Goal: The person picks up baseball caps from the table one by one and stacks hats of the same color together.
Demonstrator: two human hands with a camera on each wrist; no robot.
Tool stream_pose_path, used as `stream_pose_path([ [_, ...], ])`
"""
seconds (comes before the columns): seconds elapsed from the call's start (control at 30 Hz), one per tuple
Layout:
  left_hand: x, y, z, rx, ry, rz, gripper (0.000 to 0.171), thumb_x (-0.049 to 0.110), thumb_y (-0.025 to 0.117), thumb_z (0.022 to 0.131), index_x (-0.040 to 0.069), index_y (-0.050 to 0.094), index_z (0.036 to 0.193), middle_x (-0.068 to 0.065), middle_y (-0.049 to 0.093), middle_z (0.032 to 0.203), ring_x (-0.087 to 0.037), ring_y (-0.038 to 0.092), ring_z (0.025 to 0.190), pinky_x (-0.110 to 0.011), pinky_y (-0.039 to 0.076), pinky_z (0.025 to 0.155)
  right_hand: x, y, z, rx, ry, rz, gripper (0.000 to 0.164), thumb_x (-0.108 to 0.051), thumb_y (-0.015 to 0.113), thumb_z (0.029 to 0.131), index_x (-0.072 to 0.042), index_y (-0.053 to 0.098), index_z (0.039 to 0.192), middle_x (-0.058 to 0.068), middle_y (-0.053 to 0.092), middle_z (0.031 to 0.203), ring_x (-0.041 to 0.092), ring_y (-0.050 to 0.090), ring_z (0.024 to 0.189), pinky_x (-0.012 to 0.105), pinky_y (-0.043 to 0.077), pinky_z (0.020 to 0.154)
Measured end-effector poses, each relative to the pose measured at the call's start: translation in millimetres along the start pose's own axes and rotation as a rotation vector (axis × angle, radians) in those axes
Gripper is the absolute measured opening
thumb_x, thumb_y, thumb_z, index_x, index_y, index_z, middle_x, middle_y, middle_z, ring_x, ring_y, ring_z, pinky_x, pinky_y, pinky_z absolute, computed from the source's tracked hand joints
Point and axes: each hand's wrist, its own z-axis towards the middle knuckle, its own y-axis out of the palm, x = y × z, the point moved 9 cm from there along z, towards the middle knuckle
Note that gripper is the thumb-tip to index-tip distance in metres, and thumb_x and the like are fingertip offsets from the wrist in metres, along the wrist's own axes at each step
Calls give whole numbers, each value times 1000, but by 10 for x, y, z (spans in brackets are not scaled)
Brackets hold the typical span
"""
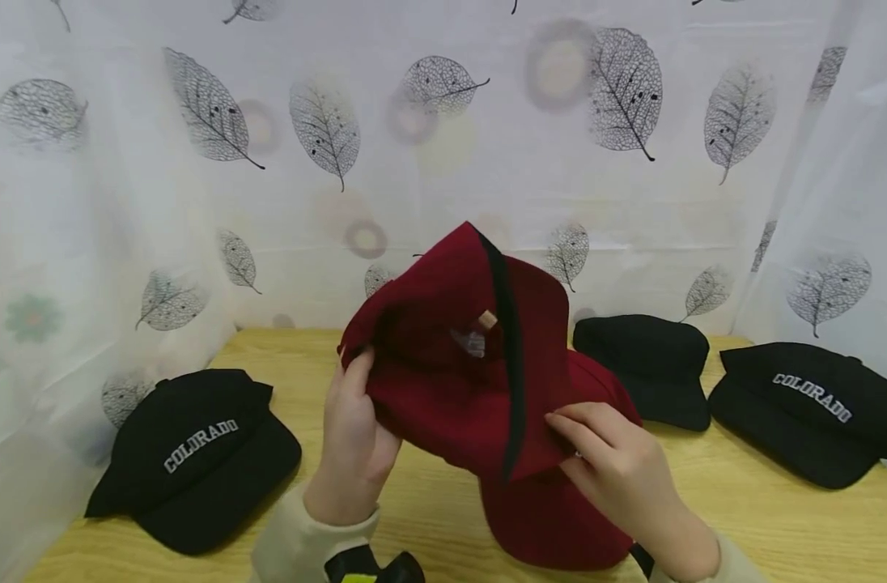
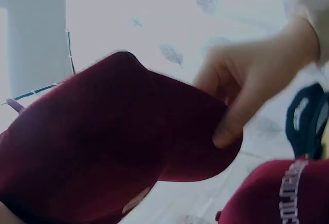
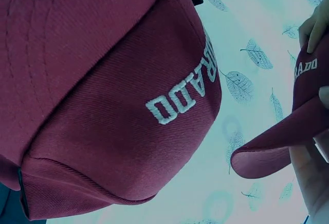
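Observation:
A dark red baseball cap (image 1: 443, 413) is held up over the table, its open underside facing the head camera, with a black inner band and small tags showing. My left hand (image 1: 356, 437) grips its left edge, thumb on the inside. On the other side, my right hand (image 1: 618, 461) pinches the cap's brim between thumb and fingers, as the left wrist view shows too. Behind and below it lies a second red cap (image 1: 553, 526), partly covered by the held one and my right hand. White lettering marks both the second cap (image 3: 118, 131) and the held cap (image 3: 308, 75).
A black cap (image 1: 203, 461) lettered COLORADO lies on the left of the wooden table (image 1: 422, 510). Two more black caps are at the right: one at the back (image 1: 643, 364), another lettered one (image 1: 815, 413) beside it. A leaf-print curtain (image 1: 443, 186) surrounds the table.

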Motion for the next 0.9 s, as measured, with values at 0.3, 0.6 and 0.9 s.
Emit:
stream_pose_path([
  [0.3, 34, 209, -82, -277, 90, 150, 25, 17, 36, 95, 12, 40, 119, -6, 40, 120, -20, 44, 104, -33, 39, 85, 31, -206, 7, 142, 14, -1, 35, -18, 44, 91, 5, 68, 78, 11, 64, 77, 20, 58, 65, 13, 41, 76],
  [0.6, -225, 248, -59, -489, -27, 319, 35, 26, 26, 97, 11, 48, 117, -2, 52, 113, -19, 46, 106, -45, 35, 88, 330, -313, -92, 142, 362, 276, 12, -10, 63, 82, 1, 66, 79, 4, 64, 74, 1, 56, 65, 10, 43, 62],
  [0.9, -695, 64, -25, -509, -217, 764, 42, 18, 44, 94, -5, 35, 129, -18, 40, 129, -28, 35, 121, -45, 32, 94, 627, -222, -499, -4, 970, 534, 19, 9, 57, 80, -2, 66, 93, 0, 66, 79, 9, 61, 70, 18, 47, 61],
])
